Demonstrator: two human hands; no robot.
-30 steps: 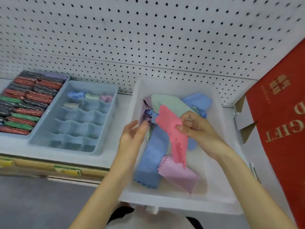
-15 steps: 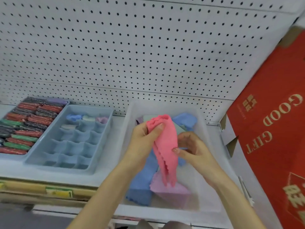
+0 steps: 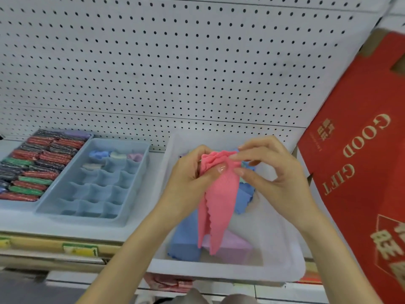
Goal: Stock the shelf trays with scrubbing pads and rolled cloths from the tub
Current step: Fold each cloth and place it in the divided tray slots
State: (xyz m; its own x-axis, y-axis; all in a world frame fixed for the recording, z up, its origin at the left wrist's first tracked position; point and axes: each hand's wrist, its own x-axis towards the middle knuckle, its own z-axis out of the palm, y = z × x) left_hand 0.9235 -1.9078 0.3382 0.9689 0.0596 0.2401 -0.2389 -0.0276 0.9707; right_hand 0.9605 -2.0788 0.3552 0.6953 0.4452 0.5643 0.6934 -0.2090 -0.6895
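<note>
A pink cloth (image 3: 217,205) hangs over the clear tub (image 3: 282,257). My left hand (image 3: 188,181) grips its bunched top, thumb pressed on the fabric. My right hand (image 3: 269,172) pinches the same top edge from the right with its fingertips. Blue cloths (image 3: 186,238) and a lilac cloth (image 3: 232,246) lie loose in the tub. The blue divided tray (image 3: 65,207) on the shelf holds several rolled cloths (image 3: 114,155) in its back cells. Left of it, a tray of scrubbing pads (image 3: 32,167) in red, green and dark wrappers is packed full.
A white pegboard wall (image 3: 175,62) backs the shelf. A red "GOOD GIFT" carton (image 3: 359,183) leans at the right, close to the tub. Yellow price labels (image 3: 80,250) run along the shelf's front edge.
The pink cloth was lifted out of the tub and gathered at its top. My left hand took hold of it, and my right hand moved up to the same bunched edge.
</note>
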